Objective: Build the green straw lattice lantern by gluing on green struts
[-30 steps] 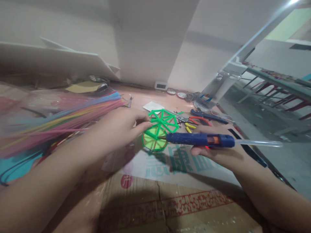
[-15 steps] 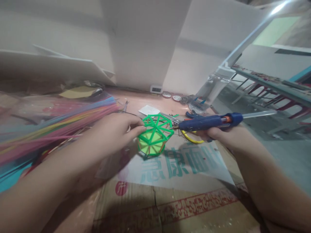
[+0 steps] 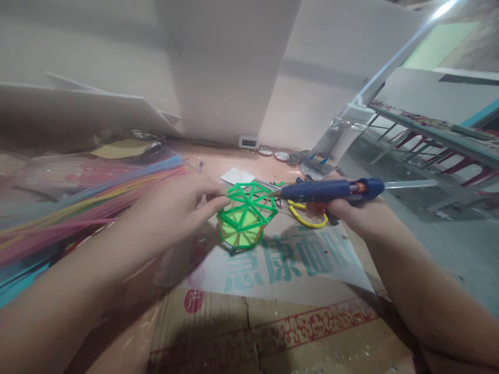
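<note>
Around the green frame [image 3: 248, 202] — glue gun [image 3: 317, 191], yellow handle [image 3: 312, 224], clear container [image 3: 334, 143] behind

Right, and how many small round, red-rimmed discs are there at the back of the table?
2: one just right of the small white device, the other right of that, beside a greyish bundle. More could be hidden there.

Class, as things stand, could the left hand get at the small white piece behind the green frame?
Probably yes: the white piece lies just beyond the left hand, with nothing visible blocking the way. That hand would likely need to release the green frame, whose rim it seems to pinch.
</note>
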`<state>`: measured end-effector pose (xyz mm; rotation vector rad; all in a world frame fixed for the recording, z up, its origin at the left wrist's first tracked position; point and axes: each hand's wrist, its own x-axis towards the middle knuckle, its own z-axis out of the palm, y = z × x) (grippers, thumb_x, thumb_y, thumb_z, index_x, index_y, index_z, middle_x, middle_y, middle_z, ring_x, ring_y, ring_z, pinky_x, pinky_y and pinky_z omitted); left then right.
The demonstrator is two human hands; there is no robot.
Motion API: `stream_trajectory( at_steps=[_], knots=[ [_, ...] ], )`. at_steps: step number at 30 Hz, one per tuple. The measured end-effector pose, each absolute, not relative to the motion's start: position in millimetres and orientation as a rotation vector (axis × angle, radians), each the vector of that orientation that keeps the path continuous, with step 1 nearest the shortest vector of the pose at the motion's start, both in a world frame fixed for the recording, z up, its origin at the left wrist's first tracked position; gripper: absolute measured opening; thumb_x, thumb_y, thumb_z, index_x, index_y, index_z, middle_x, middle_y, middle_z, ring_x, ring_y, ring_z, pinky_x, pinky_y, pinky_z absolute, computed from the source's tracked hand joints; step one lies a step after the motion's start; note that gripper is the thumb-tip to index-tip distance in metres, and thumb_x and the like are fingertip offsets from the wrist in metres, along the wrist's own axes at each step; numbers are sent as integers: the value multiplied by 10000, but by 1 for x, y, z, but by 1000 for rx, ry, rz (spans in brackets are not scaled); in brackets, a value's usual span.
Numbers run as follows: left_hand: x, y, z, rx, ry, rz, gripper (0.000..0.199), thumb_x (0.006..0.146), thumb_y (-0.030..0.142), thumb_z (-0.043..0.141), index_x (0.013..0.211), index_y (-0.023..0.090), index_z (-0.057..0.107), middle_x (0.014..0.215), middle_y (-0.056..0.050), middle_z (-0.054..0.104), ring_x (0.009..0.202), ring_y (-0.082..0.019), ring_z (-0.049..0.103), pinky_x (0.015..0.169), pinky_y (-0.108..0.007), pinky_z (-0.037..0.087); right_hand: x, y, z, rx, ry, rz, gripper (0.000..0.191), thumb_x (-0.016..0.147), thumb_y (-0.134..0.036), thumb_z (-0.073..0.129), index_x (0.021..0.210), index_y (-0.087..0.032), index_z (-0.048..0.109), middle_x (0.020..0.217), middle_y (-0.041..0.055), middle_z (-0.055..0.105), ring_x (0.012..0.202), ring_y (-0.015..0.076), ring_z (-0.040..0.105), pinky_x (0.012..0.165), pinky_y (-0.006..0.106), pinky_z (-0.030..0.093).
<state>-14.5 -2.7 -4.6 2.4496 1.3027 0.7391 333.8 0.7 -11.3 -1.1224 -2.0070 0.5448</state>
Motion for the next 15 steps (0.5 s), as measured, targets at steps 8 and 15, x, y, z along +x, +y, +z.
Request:
stream_trajectory(
  at_steps=[8, 15],
  knots=[
    [-29, -11, 19, 2404, 1511, 832, 384, 977, 463, 490, 980, 203, 773, 939, -41, 774, 838, -212, 649, 739, -303, 426, 313, 61, -1, -1399, -1760, 680, 357, 895, -542, 705, 983, -205, 785, 1022, 79, 807, 891, 230, 746, 765, 329, 597],
    [-32, -15, 27, 2436, 1476, 981, 347, 945, 468, 497, 879, 237, 748, 908, -30, 773, 838, -225, 677, 717, -311, 450, 262, 149, -23, -1474, -2068, 711, 293, 957, -388, 667, 1126, -170, 764, 1154, 90, 804, 1038, 228, 730, 825, 289, 586]
  ],
)
